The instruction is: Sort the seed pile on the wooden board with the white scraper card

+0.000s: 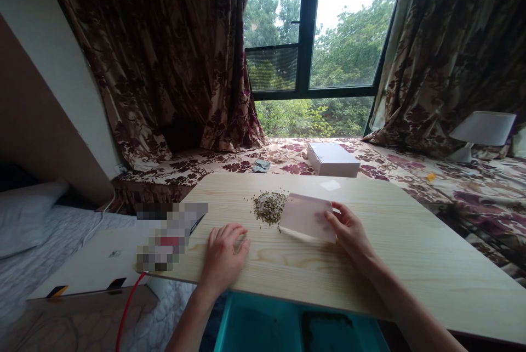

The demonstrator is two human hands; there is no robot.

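My right hand (pixel 350 230) pinches the right edge of a thin, translucent pinkish plastic sheet (pixel 306 214), thumb in front. The sheet is tilted, and its left edge comes up against a small heap of mixed grains (pixel 269 208), dark greenish-brown and white. A few grains lie scattered around the heap. Resting on the wooden tabletop (pixel 287 270) is my left hand (pixel 227 255), palm down with its fingers somewhat apart and nothing in it, to the near left of the heap.
Below the table's near edge sits a teal tray (pixel 258 322) with two sections, the right one holding something dark. A white paper piece (pixel 330 185) lies at the table's back. Beyond stand a white box (pixel 333 161) and a lamp (pixel 482 130). A red cable (pixel 128 308) hangs at left.
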